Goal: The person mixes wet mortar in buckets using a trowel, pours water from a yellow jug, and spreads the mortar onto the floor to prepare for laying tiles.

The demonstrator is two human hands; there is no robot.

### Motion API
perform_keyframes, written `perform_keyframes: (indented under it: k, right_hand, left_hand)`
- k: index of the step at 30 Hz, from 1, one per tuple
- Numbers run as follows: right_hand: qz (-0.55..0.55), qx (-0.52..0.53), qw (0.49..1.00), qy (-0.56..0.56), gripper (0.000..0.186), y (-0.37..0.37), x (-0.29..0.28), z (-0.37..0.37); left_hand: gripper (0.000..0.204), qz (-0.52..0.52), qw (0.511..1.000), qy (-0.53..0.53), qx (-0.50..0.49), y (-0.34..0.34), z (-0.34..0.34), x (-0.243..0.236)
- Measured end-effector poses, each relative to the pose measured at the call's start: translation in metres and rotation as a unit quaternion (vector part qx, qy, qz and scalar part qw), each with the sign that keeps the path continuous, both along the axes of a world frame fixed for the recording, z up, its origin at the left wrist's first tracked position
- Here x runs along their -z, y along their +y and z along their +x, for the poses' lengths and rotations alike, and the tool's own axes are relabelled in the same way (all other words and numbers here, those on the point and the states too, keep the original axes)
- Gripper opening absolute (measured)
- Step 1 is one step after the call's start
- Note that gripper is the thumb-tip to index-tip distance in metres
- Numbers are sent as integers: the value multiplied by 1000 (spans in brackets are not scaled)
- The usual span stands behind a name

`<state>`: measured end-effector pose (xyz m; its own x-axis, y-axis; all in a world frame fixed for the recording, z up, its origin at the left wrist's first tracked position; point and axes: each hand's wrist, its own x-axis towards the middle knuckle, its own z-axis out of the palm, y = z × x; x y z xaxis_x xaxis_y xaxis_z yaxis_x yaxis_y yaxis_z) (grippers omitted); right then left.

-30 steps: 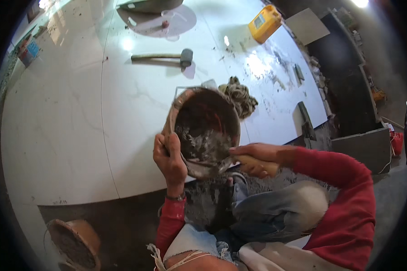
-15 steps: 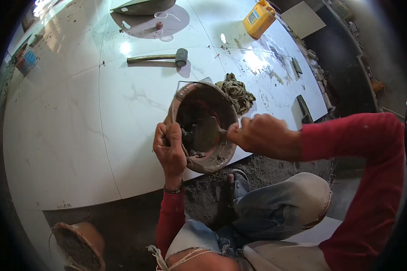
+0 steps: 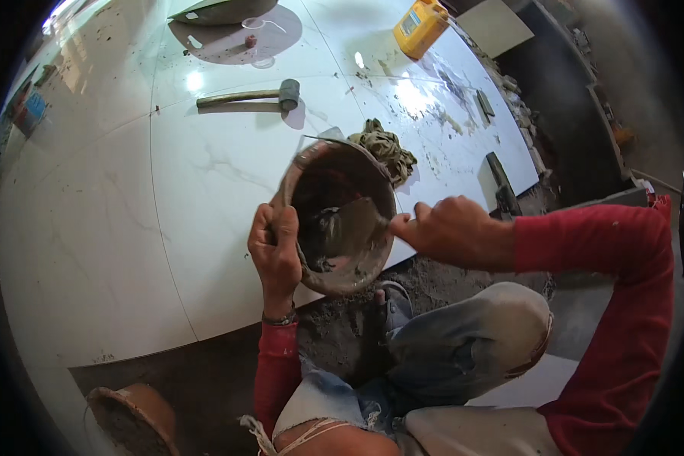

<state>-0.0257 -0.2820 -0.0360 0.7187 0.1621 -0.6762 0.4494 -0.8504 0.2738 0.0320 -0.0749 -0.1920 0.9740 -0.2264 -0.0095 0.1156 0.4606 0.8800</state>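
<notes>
A brown, mud-smeared bucket (image 3: 352, 283) is tilted in front of me, its open mouth facing up toward me. My left hand (image 3: 275, 247) is closed on its left rim, thumb over the edge. From the right, my right hand (image 3: 452, 234) is closed round the handle of a trowel (image 3: 361, 224); the fingers hide most of that handle. The trowel's flat blade reaches inside the bucket, against wet grey mortar (image 3: 328, 228) on the inner wall. Just behind the bucket lies a crumpled olive cloth (image 3: 385, 152).
White marbled tiles (image 3: 91, 251) span the floor ahead, ending at a dirt strip (image 3: 334, 342). A rubber mallet (image 3: 287, 95) lies beyond the bucket, with a yellow jerrycan (image 3: 420, 29) at the far right. Another mortar bucket (image 3: 133, 418) stands at the lower left. Dark bars (image 3: 501, 182) lie to the right.
The trowel blade has shifted slightly within the bucket, and the mortar beside it looks smoother and wetter. Both hands keep their holds. The whole view has slid a little.
</notes>
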Motion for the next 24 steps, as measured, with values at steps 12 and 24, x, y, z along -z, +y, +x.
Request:
perform_keyframes:
  k: [12,24]
  right_hand:
    - [74,-105,979,-160,28,20,18,8]
    - [223,285,908,211,43,-63,66,6]
  left_hand:
    - [31,24,999,-35,-33,-8,7,-9]
    - [20,105,987,-115,-24,-29,-41,-3]
